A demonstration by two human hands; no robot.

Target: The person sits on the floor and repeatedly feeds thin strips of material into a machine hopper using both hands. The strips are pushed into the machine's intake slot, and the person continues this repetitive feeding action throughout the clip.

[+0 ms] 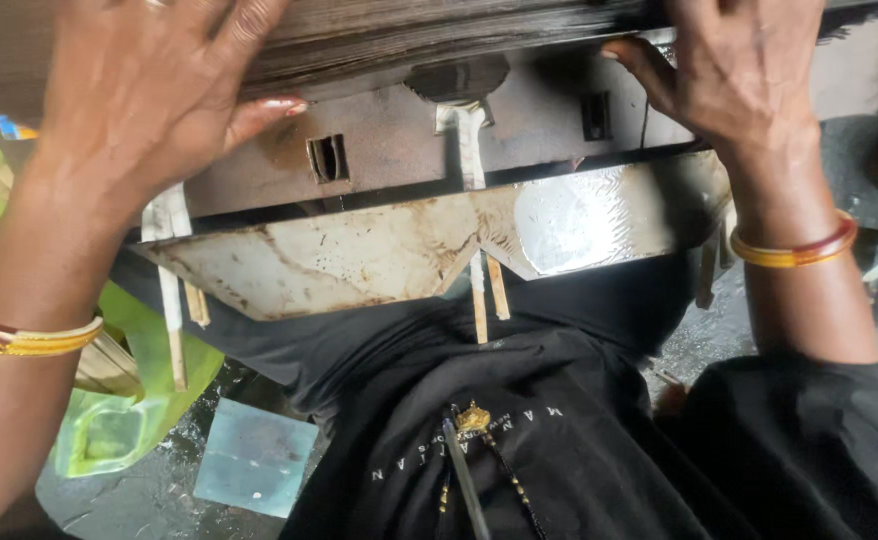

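Note:
My left hand (149, 90) lies flat with fingers spread on a dark stack of thin sheets (439, 35) at the top of the view, thumb hooked under its front edge. My right hand (734, 65) presses on the same stack at the upper right, thumb also curled under the edge. The stack rests on a rusty metal machine plate (529, 130) with small rectangular slots. Below it juts a worn, shiny metal ledge (359, 260). Both wrists carry gold and red bangles.
My lap in dark clothing (519, 420) fills the lower middle, a small pendant on it. Pale wooden strips (484, 290) hang under the ledge. A green plastic bag (119, 420) and a bluish flat sheet (254, 455) lie on the wet floor at lower left.

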